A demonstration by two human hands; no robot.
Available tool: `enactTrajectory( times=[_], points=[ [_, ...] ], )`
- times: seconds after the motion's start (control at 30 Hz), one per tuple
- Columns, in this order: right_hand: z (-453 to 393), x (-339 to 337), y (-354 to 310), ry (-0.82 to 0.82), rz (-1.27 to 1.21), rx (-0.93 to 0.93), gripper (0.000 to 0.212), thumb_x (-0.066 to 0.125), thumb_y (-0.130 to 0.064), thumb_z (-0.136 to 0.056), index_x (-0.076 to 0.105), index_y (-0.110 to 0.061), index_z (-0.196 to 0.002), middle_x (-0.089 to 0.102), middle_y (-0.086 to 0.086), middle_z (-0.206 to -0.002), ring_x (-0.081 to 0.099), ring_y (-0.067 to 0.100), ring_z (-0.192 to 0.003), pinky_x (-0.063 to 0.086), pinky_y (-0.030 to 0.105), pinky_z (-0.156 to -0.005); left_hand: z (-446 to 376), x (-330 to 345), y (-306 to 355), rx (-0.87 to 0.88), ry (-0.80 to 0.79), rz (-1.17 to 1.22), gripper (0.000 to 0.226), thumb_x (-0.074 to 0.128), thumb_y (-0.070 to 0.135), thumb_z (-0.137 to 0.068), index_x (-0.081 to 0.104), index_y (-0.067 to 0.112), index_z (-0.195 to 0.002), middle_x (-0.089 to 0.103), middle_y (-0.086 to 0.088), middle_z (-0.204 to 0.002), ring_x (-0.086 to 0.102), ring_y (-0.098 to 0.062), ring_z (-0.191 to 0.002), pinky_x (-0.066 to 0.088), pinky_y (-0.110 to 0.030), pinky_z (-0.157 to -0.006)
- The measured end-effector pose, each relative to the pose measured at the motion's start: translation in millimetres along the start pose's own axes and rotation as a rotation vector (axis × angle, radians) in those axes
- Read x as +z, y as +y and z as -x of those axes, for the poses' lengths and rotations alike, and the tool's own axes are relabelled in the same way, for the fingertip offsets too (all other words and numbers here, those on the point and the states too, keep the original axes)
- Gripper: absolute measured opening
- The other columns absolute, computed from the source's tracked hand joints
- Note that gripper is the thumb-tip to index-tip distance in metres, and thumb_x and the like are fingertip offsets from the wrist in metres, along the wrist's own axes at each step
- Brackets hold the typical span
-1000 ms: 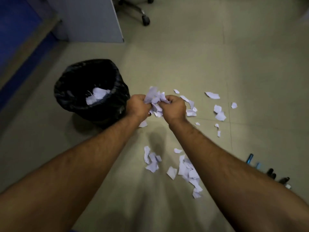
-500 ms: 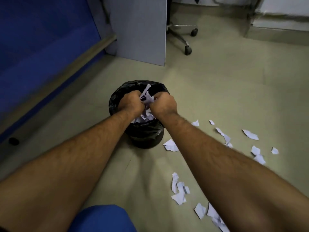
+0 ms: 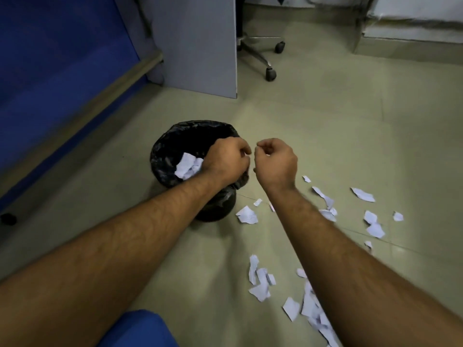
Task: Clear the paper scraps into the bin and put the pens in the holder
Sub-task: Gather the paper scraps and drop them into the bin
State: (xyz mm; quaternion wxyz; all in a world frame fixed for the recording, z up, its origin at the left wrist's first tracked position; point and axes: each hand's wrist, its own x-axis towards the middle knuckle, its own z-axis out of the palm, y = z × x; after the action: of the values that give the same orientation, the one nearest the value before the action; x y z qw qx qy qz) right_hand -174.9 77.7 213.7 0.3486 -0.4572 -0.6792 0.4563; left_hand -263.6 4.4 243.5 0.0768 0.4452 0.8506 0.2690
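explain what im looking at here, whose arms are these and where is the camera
The camera is worn on a person's head and looks down, so the two bare arms are their own. The left hand is over the black-lined bin, which already holds white paper. The right hand is just beside the bin. Both hands are loosely curled with nothing visible in the fingers. More paper scraps lie scattered on the floor to the right. No pens or holder show in this picture.

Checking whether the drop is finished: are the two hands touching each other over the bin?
Apart. The head view shows a narrow strip of floor between the left hand and the right hand, beside the bin.
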Motion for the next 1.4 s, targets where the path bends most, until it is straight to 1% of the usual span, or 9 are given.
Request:
enactTrajectory(
  times=[0.2,0.4,0.57,0.67,0.77,0.97,1.13,1.3,1.4],
  points=[
    [38,-97,104,0.102,0.156,0.159,0.018,0.061,-0.016,-0.086,0.073,-0.016,-0.1,0.074,-0.001,-0.094,0.068,0.017,-0.092,0.041,0.017,-0.074,33,98,54,0.03,-0.51,-0.128,0.038,0.073,0.028,-0.08,0.069,0.019,-0.117,0.07,-0.003,-0.115,0.063,-0.023,-0.11,0.046,-0.027,-0.09],
    [144,-173,234,-0.176,0.655,0.249,0.03,0.059,-0.034,-0.087,0.069,-0.027,-0.114,0.071,-0.002,-0.107,0.064,0.023,-0.102,0.047,0.031,-0.083,146,230,65,-0.001,-0.789,-0.201,0.057,0.069,0.043,-0.081,0.056,0.018,-0.131,0.06,-0.007,-0.133,0.056,-0.028,-0.122,0.048,-0.036,-0.1],
    [202,-196,279,-0.057,0.95,0.173,0.049,0.056,-0.051,-0.079,0.067,-0.021,-0.115,0.065,0.01,-0.12,0.058,0.031,-0.11,0.043,0.042,-0.091,227,277,57,0.364,-0.767,-0.491,0.078,0.057,0.07,-0.07,0.044,0.03,-0.136,0.053,-0.006,-0.136,0.053,-0.03,-0.119,0.048,-0.039,-0.084],
    [215,-202,296,-0.251,0.977,0.326,0.095,0.049,-0.072,-0.067,0.038,-0.023,-0.148,0.036,0.013,-0.155,0.034,0.035,-0.142,0.032,0.049,-0.11,242,289,49,0.435,-0.72,-0.589,0.087,0.06,0.07,-0.064,0.045,0.032,-0.141,0.045,-0.013,-0.147,0.053,-0.035,-0.121,0.05,-0.04,-0.075],
    [216,-199,307,-0.383,0.958,0.237,0.098,0.039,-0.078,-0.071,0.031,-0.023,-0.152,0.026,0.016,-0.16,0.026,0.038,-0.146,0.025,0.052,-0.115,234,295,44,0.447,-0.624,-0.544,0.063,0.064,0.056,-0.07,0.062,0.027,-0.126,0.054,-0.018,-0.138,0.061,-0.041,-0.11,0.055,-0.041,-0.059],
    [195,-188,308,-0.276,0.688,0.04,0.076,0.062,-0.038,-0.073,0.047,-0.014,-0.144,0.045,0.015,-0.15,0.042,0.034,-0.138,0.039,0.046,-0.111,199,284,39,0.197,-0.626,-0.5,0.068,0.062,0.042,-0.086,0.033,0.026,-0.146,0.027,-0.009,-0.156,0.038,-0.033,-0.134,0.046,-0.044,-0.095],
    [210,-203,310,-0.154,0.687,0.129,0.066,0.046,-0.034,-0.078,0.052,-0.009,-0.139,0.052,0.015,-0.143,0.048,0.033,-0.132,0.041,0.046,-0.109,235,285,49,0.312,-0.621,-0.434,0.108,0.039,0.082,-0.064,0.023,0.023,-0.153,0.026,-0.01,-0.159,0.025,-0.035,-0.145,0.027,-0.052,-0.114],
    [207,-215,319,-0.147,0.735,0.157,0.052,0.049,-0.019,-0.085,0.057,-0.007,-0.135,0.055,0.016,-0.14,0.05,0.034,-0.13,0.04,0.045,-0.111,260,308,56,0.388,-0.68,-0.549,0.125,0.045,0.093,-0.06,0.004,0.025,-0.156,0.007,-0.016,-0.163,0.008,-0.04,-0.15,0.009,-0.061,-0.116],
    [202,-208,321,-0.132,0.738,0.132,0.056,0.041,-0.031,-0.085,0.059,-0.008,-0.132,0.057,0.018,-0.137,0.053,0.036,-0.126,0.042,0.044,-0.108,242,313,51,0.325,-0.546,-0.524,0.114,0.039,0.09,-0.062,0.025,0.023,-0.153,0.027,-0.019,-0.158,0.028,-0.04,-0.145,0.026,-0.058,-0.111]
  ],
)
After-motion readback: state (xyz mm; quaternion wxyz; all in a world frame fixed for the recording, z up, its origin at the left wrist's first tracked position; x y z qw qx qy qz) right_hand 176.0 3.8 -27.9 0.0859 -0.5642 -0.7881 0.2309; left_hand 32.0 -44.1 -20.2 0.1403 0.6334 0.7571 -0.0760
